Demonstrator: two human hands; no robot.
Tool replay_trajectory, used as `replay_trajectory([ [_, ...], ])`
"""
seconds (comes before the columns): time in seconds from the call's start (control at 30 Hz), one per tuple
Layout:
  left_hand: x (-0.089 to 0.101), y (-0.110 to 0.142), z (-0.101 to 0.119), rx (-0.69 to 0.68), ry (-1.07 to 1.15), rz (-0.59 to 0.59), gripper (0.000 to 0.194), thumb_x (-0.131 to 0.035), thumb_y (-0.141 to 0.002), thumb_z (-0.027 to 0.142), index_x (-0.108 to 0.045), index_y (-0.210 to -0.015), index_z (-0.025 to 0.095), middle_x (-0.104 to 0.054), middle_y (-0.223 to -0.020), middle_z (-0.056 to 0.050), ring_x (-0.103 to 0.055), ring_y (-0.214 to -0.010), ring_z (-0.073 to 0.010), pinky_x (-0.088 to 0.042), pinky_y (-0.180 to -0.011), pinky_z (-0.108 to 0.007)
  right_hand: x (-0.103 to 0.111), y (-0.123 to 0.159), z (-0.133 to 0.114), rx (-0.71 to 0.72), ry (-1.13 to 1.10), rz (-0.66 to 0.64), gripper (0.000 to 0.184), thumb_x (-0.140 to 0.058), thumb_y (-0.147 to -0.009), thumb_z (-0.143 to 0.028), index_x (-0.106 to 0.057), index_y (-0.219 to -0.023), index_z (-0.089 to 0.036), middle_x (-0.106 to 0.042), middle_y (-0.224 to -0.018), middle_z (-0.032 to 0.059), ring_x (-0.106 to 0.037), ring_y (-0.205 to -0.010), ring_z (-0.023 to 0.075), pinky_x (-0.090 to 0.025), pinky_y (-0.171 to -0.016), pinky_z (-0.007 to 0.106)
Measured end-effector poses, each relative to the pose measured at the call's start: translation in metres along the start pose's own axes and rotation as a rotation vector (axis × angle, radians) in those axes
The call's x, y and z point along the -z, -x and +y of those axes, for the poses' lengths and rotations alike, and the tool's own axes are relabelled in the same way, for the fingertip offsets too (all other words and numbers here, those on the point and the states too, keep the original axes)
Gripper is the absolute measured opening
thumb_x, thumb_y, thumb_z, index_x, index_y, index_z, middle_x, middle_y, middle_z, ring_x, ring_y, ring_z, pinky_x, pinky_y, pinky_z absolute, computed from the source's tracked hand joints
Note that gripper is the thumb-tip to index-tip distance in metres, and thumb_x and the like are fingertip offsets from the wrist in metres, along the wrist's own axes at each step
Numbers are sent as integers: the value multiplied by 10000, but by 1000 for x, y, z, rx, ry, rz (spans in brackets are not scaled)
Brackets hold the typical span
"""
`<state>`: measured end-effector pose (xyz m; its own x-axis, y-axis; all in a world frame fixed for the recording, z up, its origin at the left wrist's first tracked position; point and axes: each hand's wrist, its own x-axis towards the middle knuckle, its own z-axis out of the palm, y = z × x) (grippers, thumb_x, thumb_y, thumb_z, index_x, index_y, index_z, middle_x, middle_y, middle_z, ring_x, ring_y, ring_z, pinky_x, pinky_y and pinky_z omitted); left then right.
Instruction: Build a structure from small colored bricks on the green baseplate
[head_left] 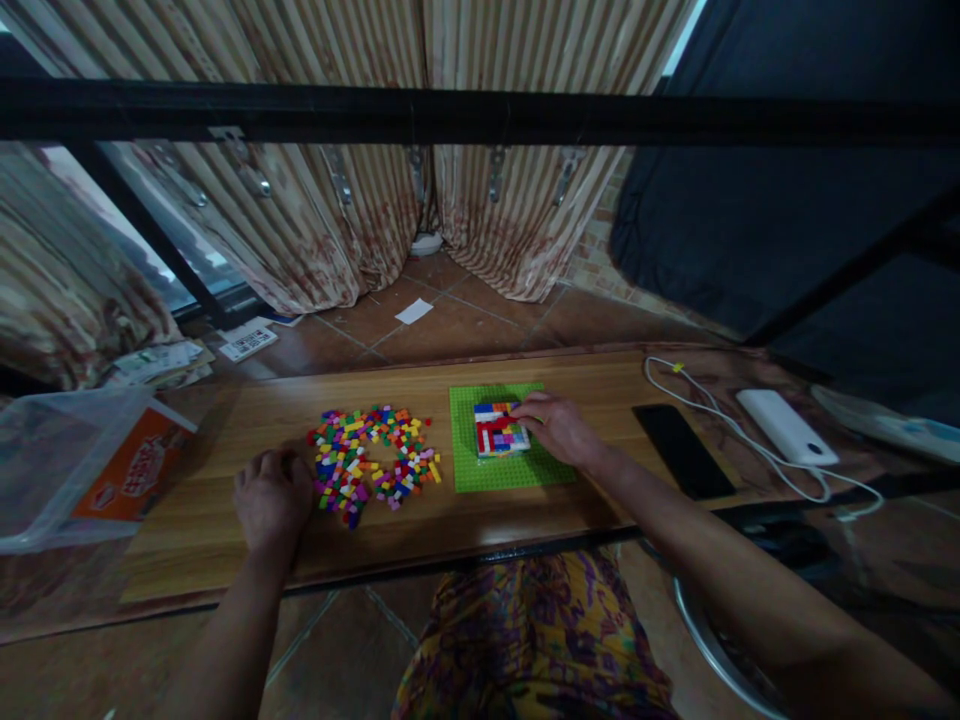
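Note:
A block of stacked toy building bricks (495, 437), with white, red, blue and other colours on top, stands on a green studded baseplate (469, 475). My right hand (559, 428) reaches in from the right. Its thumb and fingers pinch at the block's upper right edge, on a toy building brick mostly hidden by the fingertips. Left of the baseplate, many small loose bricks (349, 475) in mixed colours lie spread in a rough ring. At their left edge my left hand (274, 500) rests on the table, back upward, with curled fingers. Whatever is under those fingers is hidden.
The long wooden table (420, 545) carries a black phone (684, 452) at right. Beyond it lie a white power bank (786, 427) and a looped white cable (720, 405). A clear plastic bin (56, 470) with an orange package (139, 465) stands at left. A dark metal bar (480, 118) crosses behind.

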<state>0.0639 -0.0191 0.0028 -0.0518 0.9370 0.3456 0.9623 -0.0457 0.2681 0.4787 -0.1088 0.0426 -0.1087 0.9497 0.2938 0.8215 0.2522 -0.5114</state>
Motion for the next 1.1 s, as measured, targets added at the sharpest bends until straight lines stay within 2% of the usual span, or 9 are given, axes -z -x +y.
replay_trajectory([
  [0.2, 1, 0, 0, 14, 22, -29, 350, -432, -849, 336, -656, -1002, 115, -648, -1058, -178, -563, -1036, -319, -435, -933, -470, 0, 1, 1, 24, 22, -8, 215, -542, -895, -186, -750, -904, -241, -672, -870, 51, -603, -836, 194, -477, -794, 334],
  [0.37, 23, -5, 1, 204, 197, 52, 336, -452, -853, 358, -647, -1015, 137, -641, -1018, -137, -589, -989, -292, -488, -859, -448, -2, -2, -4, 42, 30, -8, 228, -529, -902, -171, -747, -864, -227, -663, -858, 52, -597, -838, 188, -473, -784, 320],
  [0.47, 48, -8, 34, 73, 211, 195, 320, -493, -856, 371, -631, -1055, 162, -634, -1039, -108, -565, -1065, -291, -469, -919, -455, -1, -1, -5, 58, 18, -5, 230, -528, -909, -164, -744, -855, -220, -659, -860, 53, -594, -830, 185, -468, -771, 315],
  [0.57, 63, -1, 104, -222, 343, 91, 314, -494, -882, 379, -599, -1105, 184, -621, -1118, -73, -569, -1067, -238, -460, -947, -410, 2, -1, -5, 71, 0, -13, 233, -527, -909, -152, -739, -843, -221, -646, -830, 46, -584, -797, 177, -459, -745, 305],
  [0.67, 54, 16, 180, -566, 421, -119, 302, -549, -865, 309, -591, -1145, 204, -619, -1150, -64, -549, -1087, -225, -435, -976, -408, 4, -2, -5, 73, -19, -32, 226, -530, -910, -151, -736, -842, -216, -638, -812, 44, -570, -779, 174, -450, -726, 299],
  [0.77, 29, 35, 228, -694, 452, -243, 291, -578, -849, 227, -609, -1138, 232, -622, -1156, -65, -534, -1077, -232, -431, -957, -422, 7, -1, -4, 54, -38, -34, 214, -544, -905, -155, -737, -838, -220, -637, -813, 42, -563, -777, 174, -443, -720, 297],
  [0.83, 13, 44, 239, -681, 472, -273, 272, -581, -846, 201, -622, -1112, 237, -638, -1111, -64, -541, -1037, -228, -440, -927, -419, 9, 0, -3, 45, -47, -38, 217, -542, -910, -158, -736, -841, -225, -632, -802, 37, -556, -768, 172, -436, -717, 293],
  [0.93, -3, 50, 238, -650, 503, -315, 212, -551, -872, 198, -632, -1065, 231, -659, -1032, -54, -556, -972, -206, -456, -893, -394, 11, 2, -3, 48, -66, -34, 222, -540, -918, -167, -731, -818, -220, -619, -782, 35, -546, -755, 165, -427, -705, 278],
  [1.1, -9, 51, 234, -579, 528, -325, 216, -548, -885, 218, -605, -1093, 214, -665, -1030, -50, -565, -968, -203, -467, -891, -380, 9, -2, -3, 92, -58, -45, 255, -524, -923, -158, -719, -768, -211, -602, -761, 29, -525, -741, 157, -410, -687, 269],
])
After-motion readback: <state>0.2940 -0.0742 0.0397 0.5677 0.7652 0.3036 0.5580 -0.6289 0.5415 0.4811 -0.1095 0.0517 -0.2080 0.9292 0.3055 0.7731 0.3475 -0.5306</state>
